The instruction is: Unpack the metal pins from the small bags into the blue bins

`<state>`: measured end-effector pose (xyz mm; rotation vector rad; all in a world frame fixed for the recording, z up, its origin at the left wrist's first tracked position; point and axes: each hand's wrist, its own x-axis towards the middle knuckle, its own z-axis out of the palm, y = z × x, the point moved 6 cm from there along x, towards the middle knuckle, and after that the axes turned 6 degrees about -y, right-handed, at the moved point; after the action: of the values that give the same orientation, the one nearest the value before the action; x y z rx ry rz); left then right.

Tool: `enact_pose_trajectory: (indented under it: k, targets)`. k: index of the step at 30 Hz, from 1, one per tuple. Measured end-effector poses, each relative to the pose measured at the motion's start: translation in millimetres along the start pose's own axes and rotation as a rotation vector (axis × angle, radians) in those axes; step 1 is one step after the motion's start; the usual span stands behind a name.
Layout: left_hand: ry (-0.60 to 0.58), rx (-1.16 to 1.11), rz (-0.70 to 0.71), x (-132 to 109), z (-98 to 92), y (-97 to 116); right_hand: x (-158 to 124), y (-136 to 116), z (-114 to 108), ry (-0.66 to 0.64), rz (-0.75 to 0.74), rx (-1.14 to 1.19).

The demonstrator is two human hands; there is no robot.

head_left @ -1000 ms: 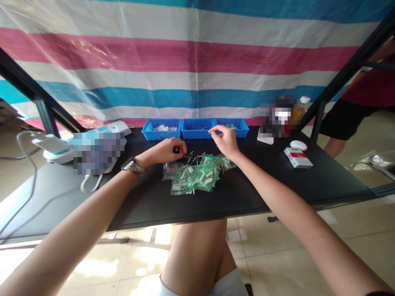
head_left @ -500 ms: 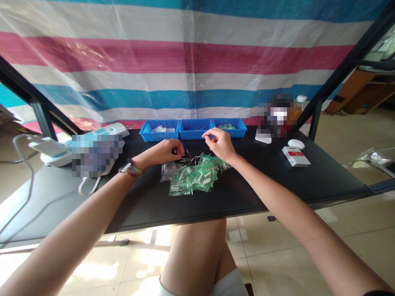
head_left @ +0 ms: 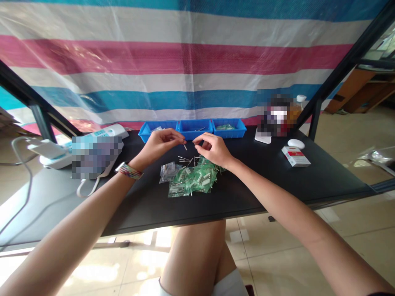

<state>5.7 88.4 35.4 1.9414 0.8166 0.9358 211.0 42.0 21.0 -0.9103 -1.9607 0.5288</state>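
Note:
My left hand (head_left: 165,142) hovers above the table behind the pile, thumb and forefinger pinched on a thin metal pin (head_left: 185,146) that points downward. Facing it from the right is my right hand (head_left: 213,149), its fingers curved and the thumb tip a little apart from the forefinger; I see nothing held there. Below both hands lie several loose metal pins (head_left: 185,159). Nearer to me is a heap of green plastic bags (head_left: 193,181) with small pale parts in them. A clear plastic bag (head_left: 168,172) lies against the heap's left side.
Three joined blue bins (head_left: 195,135) stand along the back of the black table (head_left: 271,185). On the left are a white power strip (head_left: 58,159) and a cable (head_left: 32,193). A red-and-white box (head_left: 296,157) and a white oval object (head_left: 295,144) lie right.
My left hand has lifted from the loose pins and now shows a pin in its fingertips. My right hand has moved left and down from the bins, closer to the left hand.

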Motion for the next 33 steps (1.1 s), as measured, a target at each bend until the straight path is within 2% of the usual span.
enact_pose_trajectory:
  k: [3, 8, 12, 17, 29, 33]
  targets:
    - [0.035, -0.102, -0.007, -1, 6.3, -2, -2, -4, 6, -0.014, -0.004, 0.084]
    - [0.069, -0.158, -0.012, -2, 11.3, -10, -3, -8, 10, 0.043, 0.020, 0.161]
    - [0.015, -0.118, 0.009, -3, 15.7, -5, -2, -4, 8, 0.104, 0.074, 0.281]
    - [-0.019, -0.155, 0.066, -2, 21.0, 4, -2, 11, 9, 0.098, 0.169, 0.434]
    - [-0.028, 0.004, 0.087, -4, 19.7, 7, -3, 9, 13, 0.064, 0.212, 0.513]
    - [-0.059, 0.053, 0.078, -4, 21.6, 4, -3, 6, 9, 0.088, 0.203, 0.433]
